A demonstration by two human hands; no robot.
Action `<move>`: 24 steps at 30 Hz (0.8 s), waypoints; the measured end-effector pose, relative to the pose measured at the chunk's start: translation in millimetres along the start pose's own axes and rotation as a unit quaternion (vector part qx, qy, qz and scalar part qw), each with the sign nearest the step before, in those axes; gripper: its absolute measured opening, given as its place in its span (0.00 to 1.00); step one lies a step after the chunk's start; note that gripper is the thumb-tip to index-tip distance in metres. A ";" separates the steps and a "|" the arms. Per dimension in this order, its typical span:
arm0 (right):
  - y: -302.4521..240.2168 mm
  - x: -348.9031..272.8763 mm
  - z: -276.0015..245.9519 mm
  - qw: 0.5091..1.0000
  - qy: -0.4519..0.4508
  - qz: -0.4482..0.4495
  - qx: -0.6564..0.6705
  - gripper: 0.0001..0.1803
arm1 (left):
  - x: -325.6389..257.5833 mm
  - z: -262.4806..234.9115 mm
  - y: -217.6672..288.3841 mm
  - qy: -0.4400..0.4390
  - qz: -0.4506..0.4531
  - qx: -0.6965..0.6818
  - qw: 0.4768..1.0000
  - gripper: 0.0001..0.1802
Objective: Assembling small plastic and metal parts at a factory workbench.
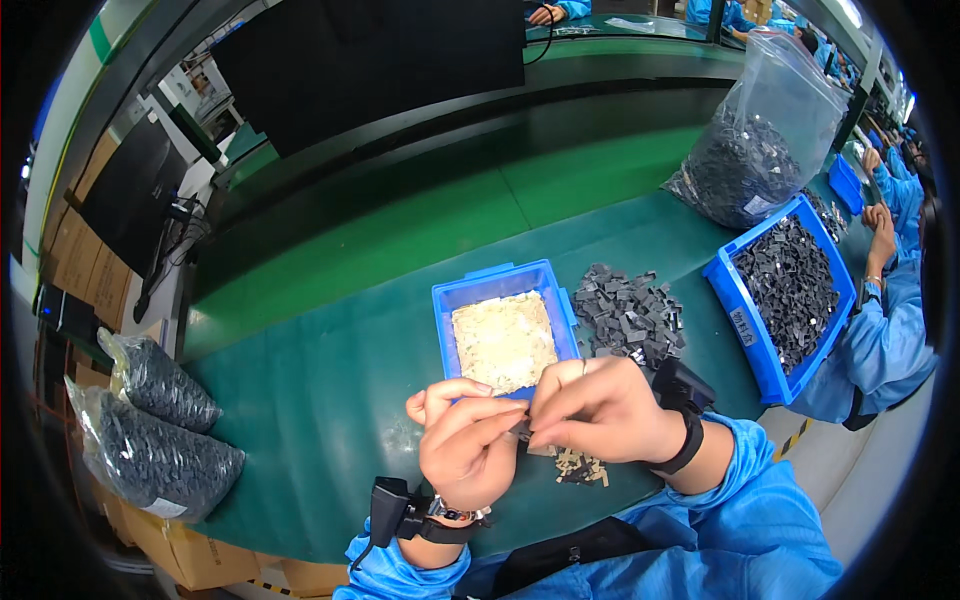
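My left hand [466,443] and my right hand [600,408] meet fingertip to fingertip above the green table's near edge, pinching one small dark part [524,432] between them. Just beyond the hands stands a small blue bin [444,300] filled with pale beige pieces [503,340]. To its right lies a loose heap of small grey parts [630,314]. Under my right hand sits a little cluster of beige and dark pieces [580,467] on the table.
A larger blue bin [738,320] of dark parts sits at the right, with a clear bag of dark parts [760,140] behind it. Two bags of dark parts [150,430] lie on cardboard boxes at the left. A co-worker in a blue sleeve [885,340] works at the right.
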State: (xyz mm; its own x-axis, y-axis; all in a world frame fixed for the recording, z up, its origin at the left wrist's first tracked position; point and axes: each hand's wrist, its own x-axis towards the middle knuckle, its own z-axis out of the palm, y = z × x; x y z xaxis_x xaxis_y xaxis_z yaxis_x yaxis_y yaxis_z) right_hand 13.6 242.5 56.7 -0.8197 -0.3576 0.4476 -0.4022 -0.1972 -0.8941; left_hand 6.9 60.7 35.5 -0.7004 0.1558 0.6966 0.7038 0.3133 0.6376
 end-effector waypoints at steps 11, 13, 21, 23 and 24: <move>20.3 7.0 30.9 0.901 0.041 -0.129 -0.411 0.13 | -6.8 -7.4 -4.0 -0.033 -0.058 -0.016 0.998 0.06; 24.5 11.8 36.4 0.899 0.069 -0.137 -0.410 0.15 | -6.9 -2.4 -6.0 0.027 -0.078 0.007 0.997 0.07; 6.5 6.7 -9.3 0.968 0.240 -0.065 0.021 0.16 | -0.6 2.2 -11.5 0.035 -0.019 0.070 0.997 0.07; -9.0 12.3 -55.6 0.865 0.263 -0.152 0.399 0.35 | -5.4 -5.5 -26.0 0.024 -0.020 0.071 0.997 0.09; -24.8 5.5 -71.1 0.801 0.271 -0.154 0.512 0.36 | -5.8 -5.9 -31.0 0.028 -0.038 0.077 0.996 0.08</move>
State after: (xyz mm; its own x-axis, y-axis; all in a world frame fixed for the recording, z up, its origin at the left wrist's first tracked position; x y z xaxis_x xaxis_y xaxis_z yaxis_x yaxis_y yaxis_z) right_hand -9.9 310.3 80.1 -0.9142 0.2454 0.3226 -0.3014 -0.9438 -0.1361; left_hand -10.1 44.6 13.7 -0.7397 0.0759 0.6686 0.6201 0.4628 0.6335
